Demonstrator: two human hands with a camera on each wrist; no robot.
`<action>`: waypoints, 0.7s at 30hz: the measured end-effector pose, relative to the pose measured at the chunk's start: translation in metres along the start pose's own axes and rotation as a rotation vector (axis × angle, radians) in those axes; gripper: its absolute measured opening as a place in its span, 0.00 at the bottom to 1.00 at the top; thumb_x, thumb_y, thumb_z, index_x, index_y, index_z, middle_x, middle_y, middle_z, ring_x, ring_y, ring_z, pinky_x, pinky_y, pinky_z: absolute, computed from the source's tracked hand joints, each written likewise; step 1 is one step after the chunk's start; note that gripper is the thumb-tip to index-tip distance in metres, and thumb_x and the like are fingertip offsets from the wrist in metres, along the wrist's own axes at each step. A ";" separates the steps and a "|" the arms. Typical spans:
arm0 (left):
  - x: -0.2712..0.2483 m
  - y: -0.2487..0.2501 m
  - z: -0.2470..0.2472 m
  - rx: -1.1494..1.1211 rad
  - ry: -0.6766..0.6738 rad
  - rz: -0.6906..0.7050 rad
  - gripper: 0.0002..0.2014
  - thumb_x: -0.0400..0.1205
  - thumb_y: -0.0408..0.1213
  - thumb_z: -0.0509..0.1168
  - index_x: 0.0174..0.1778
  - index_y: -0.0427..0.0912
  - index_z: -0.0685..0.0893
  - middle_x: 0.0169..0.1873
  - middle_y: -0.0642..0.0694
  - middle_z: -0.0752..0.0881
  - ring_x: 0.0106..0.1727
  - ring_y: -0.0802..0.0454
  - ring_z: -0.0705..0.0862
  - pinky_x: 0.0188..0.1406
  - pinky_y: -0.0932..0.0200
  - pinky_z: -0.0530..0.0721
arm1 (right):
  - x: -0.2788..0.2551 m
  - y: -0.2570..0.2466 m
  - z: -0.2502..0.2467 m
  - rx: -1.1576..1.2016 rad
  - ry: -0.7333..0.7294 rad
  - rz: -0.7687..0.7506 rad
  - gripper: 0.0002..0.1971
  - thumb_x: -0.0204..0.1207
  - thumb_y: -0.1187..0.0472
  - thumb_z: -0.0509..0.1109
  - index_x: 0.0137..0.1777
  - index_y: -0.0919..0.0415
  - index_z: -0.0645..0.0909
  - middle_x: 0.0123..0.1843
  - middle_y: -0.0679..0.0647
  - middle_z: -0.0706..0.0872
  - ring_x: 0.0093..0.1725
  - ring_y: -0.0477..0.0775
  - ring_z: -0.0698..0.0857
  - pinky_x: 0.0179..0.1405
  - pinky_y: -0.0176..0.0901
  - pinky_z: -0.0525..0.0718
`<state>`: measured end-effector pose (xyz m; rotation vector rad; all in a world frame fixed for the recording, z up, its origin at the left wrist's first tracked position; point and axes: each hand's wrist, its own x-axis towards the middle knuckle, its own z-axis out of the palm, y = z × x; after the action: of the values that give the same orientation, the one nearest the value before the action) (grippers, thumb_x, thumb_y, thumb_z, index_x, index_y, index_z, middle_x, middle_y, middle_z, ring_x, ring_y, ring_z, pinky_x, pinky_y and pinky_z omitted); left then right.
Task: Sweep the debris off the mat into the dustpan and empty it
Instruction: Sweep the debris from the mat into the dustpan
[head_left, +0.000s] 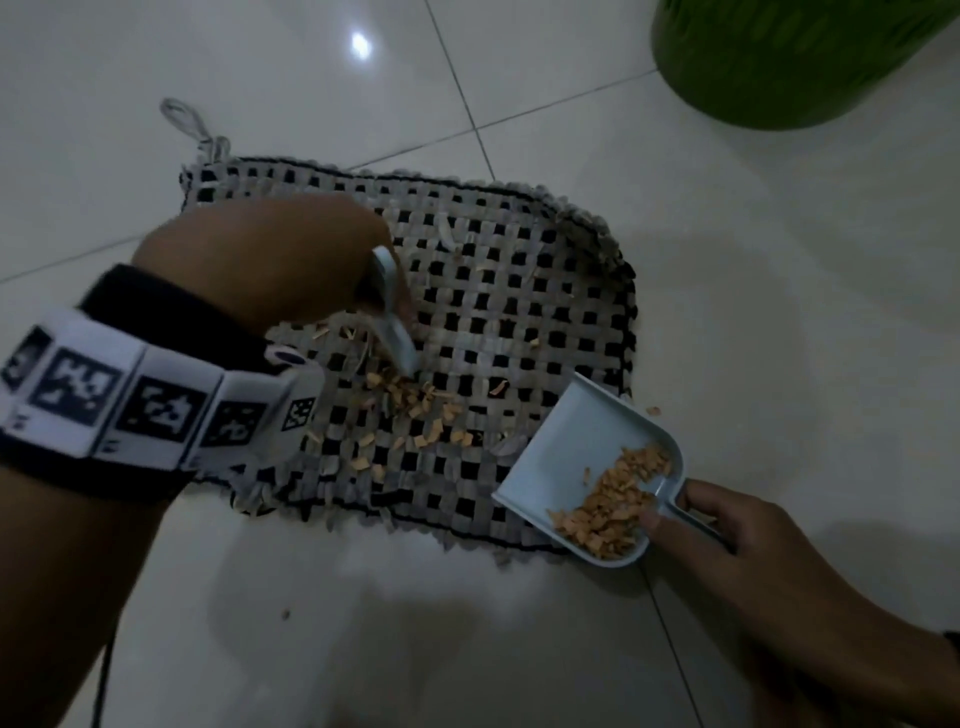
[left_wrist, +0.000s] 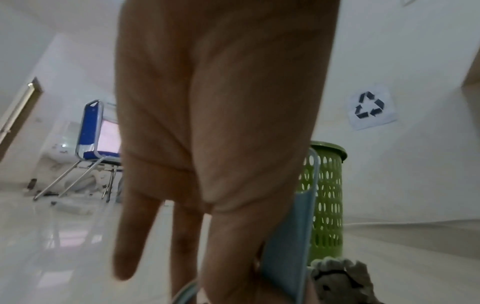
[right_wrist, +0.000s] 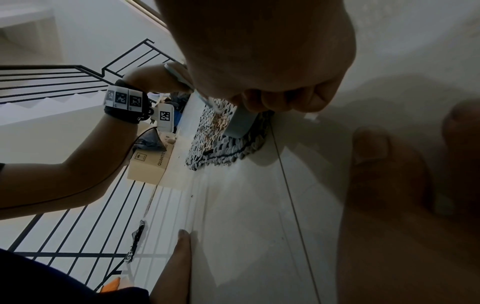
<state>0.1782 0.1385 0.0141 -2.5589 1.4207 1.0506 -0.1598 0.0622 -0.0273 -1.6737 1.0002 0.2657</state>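
A black-and-grey woven mat (head_left: 498, 291) is lying flat on the tiled floor, with tan debris (head_left: 415, 410) sitting scattered across its near half. A pale blue dustpan (head_left: 571, 457) is resting tilted at the mat's right corner, holding a heap of chips, while a small pale brush (head_left: 392, 322) is touching the scattered pile.

Woven cloth mat (head_left: 519, 270), glossy tiles (head_left: 779, 312)

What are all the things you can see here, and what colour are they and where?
mat: one, grey and black woven, on the floor
debris: many tan bits, on the mat, more in the dustpan
dustpan: one, pale blue, at the mat's right corner
brush: one, pale blue, on the mat
basket: one, green, by the wall
chair: one, blue, far back
box: one, tan, by the railing
left hand: holds the brush
right hand: holds the dustpan handle
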 end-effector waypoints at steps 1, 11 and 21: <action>-0.015 0.001 -0.007 0.034 -0.005 -0.023 0.08 0.75 0.51 0.77 0.47 0.56 0.89 0.42 0.48 0.87 0.43 0.50 0.86 0.44 0.58 0.83 | 0.000 -0.001 0.000 0.002 -0.005 -0.003 0.06 0.78 0.50 0.74 0.52 0.42 0.91 0.48 0.32 0.93 0.48 0.35 0.91 0.55 0.51 0.91; -0.034 0.021 0.010 0.154 0.014 0.439 0.20 0.81 0.26 0.68 0.55 0.59 0.93 0.78 0.54 0.75 0.77 0.51 0.70 0.72 0.56 0.71 | 0.003 -0.004 -0.001 -0.009 0.004 -0.028 0.07 0.77 0.50 0.74 0.52 0.40 0.91 0.49 0.32 0.93 0.49 0.35 0.91 0.53 0.47 0.89; -0.037 0.022 -0.009 -0.044 0.097 0.492 0.22 0.79 0.21 0.68 0.50 0.58 0.92 0.57 0.56 0.90 0.54 0.57 0.88 0.57 0.65 0.84 | 0.000 -0.004 0.004 0.005 -0.015 -0.021 0.07 0.77 0.50 0.73 0.51 0.41 0.91 0.48 0.31 0.93 0.49 0.33 0.90 0.55 0.48 0.90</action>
<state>0.1529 0.1501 0.0479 -2.3691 2.1466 1.0180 -0.1561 0.0661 -0.0262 -1.6745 0.9715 0.2612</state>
